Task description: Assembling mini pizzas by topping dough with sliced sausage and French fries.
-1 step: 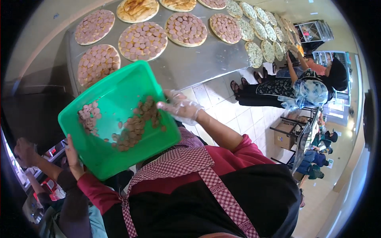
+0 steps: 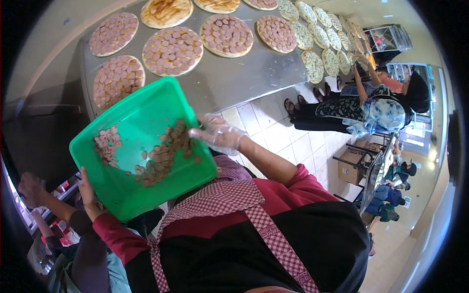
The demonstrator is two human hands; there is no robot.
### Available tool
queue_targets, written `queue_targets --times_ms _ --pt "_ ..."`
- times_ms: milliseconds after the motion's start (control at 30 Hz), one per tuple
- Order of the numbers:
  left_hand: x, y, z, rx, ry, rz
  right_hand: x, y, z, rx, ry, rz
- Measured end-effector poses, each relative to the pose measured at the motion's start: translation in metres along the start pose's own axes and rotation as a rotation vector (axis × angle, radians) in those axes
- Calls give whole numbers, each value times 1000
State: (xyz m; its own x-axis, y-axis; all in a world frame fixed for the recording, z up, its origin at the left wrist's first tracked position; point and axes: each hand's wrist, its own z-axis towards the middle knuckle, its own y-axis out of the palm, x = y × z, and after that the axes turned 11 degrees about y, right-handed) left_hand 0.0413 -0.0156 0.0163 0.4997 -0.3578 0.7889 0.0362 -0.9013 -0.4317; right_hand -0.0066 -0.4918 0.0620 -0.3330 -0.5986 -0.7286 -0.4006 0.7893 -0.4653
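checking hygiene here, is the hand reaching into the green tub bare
No, the right hand at the green tub wears a clear plastic glove.

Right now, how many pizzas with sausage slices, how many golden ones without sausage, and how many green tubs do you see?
Sausage-topped pizzas: 6, one cut off by the top edge
Golden pizzas without sausage: 2
Green tub: 1
Total: 9
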Motion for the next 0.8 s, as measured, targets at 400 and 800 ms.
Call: queue_targets --times_ms 400,800 --pt "-32 -30 -4 -14 34 17 106 -168 62 327 51 632" --pt "-19 -23 -8 181 -7 121 124 -323 258 538 271 1551"
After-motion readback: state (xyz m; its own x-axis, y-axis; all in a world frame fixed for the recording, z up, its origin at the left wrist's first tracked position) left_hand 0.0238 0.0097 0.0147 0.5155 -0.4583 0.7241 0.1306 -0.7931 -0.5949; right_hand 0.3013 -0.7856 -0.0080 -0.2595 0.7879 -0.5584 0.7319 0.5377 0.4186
